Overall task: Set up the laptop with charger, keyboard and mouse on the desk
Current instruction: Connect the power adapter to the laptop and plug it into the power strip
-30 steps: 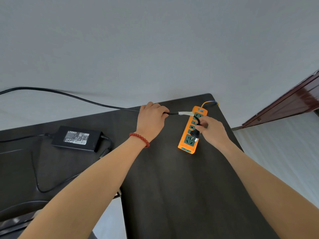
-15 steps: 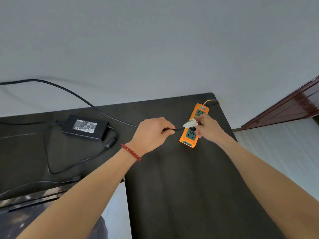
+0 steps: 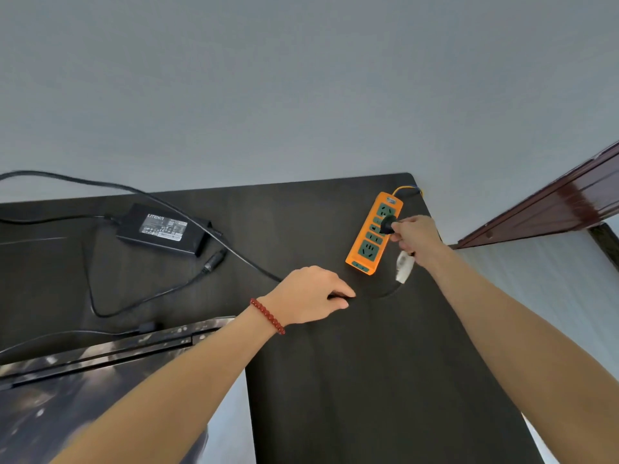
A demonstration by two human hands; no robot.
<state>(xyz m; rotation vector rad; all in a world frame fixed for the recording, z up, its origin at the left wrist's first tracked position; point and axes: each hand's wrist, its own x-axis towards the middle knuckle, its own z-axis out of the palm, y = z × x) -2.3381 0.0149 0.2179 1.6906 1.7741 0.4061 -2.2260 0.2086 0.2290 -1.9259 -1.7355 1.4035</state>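
Over at the far right corner of the desk [image 3: 368,380], in the head view, the right hand [image 3: 417,236] is now pinching the black plug [image 3: 388,224] right against the orange power strip [image 3: 373,234], where half a second back it was still fiddling with the white-tagged bit of cable [image 3: 403,269] in front of the strip, so the charger is looking close to getting power. The left hand [image 3: 310,294] is sitting lower on the desk now, fingers curled around the cord. The charger brick [image 3: 162,229] is lying well apart, back left. I'm not seeing whether the prongs are fully seated, the laptop [image 3: 100,356] is cut off at the bottom left, and keyboard and mouse aren't showing.
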